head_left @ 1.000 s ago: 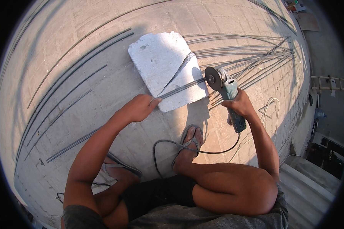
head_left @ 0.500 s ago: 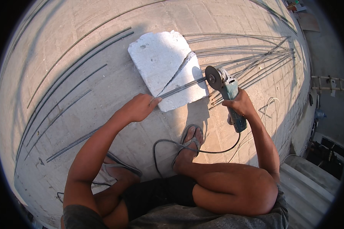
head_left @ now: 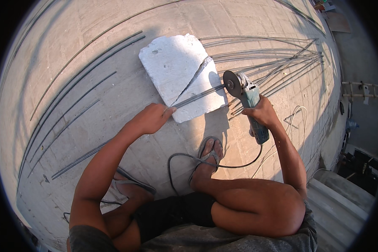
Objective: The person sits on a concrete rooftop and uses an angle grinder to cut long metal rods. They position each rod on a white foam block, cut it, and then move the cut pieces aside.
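My right hand (head_left: 260, 112) is wrapped round the body of a teal angle grinder (head_left: 251, 98). Its dark cutting disc (head_left: 232, 83) is right at the far ends of some thin steel rods (head_left: 201, 96); whether it touches them I cannot tell. Those rods lie across a cracked white block (head_left: 174, 63), over its lower right part. At the block's lower left edge, my left hand (head_left: 154, 117) is closed round the near part of the rods, which run out behind it toward the lower left. From the grinder's rear a black cord (head_left: 235, 167) loops past my sandalled foot.
More long rods (head_left: 82, 70) lie on the paved floor at the left, and a bundle of rods (head_left: 273, 54) spreads right from behind the block. A pale cable (head_left: 297, 113) curls beyond my right forearm. Ridged grey sheets (head_left: 336, 206) are at the lower right.
The grinder and my right hand have shifted very slightly left. My left hand keeps its hold on the rods, and the block appears nearly in the same place.
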`<state>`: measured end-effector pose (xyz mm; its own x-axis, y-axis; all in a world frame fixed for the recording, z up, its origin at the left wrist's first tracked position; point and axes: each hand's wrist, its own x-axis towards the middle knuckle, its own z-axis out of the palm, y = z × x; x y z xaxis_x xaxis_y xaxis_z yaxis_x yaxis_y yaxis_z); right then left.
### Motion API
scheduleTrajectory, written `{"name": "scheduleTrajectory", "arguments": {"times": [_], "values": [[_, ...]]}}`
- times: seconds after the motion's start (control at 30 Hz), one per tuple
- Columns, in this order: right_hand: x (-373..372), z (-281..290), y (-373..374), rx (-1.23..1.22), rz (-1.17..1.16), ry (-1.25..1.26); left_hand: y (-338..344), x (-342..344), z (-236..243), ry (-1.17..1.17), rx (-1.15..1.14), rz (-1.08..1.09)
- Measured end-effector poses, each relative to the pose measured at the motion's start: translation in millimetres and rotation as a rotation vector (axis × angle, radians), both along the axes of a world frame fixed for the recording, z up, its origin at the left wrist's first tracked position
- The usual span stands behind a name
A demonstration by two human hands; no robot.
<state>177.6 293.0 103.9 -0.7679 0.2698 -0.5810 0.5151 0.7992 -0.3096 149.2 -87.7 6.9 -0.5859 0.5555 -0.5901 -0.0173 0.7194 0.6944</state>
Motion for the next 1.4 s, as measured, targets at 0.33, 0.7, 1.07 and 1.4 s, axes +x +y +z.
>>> {"name": "scheduleTrajectory", "arguments": {"times": [0.33, 0.7, 1.07, 1.4], "values": [[-0.6, -1.4, -2.8, 0.028, -0.013, 0.000, 1.5, -1.1, 7.3, -0.016, -0.013, -0.004], [1.1, -0.9, -1.4, -0.003, -0.004, 0.007, 0.0, -0.8, 1.9, 0.008, 0.006, -0.013], [4.8, 5.2, -4.8, 0.034, -0.012, -0.020, 0.8, -2.0, 3.8, -0.008, -0.012, -0.022], [5.5, -2.2, -0.8, 0.035, 0.006, 0.016, 1.8, -1.8, 4.3, 0.005, -0.022, -0.022]]}}
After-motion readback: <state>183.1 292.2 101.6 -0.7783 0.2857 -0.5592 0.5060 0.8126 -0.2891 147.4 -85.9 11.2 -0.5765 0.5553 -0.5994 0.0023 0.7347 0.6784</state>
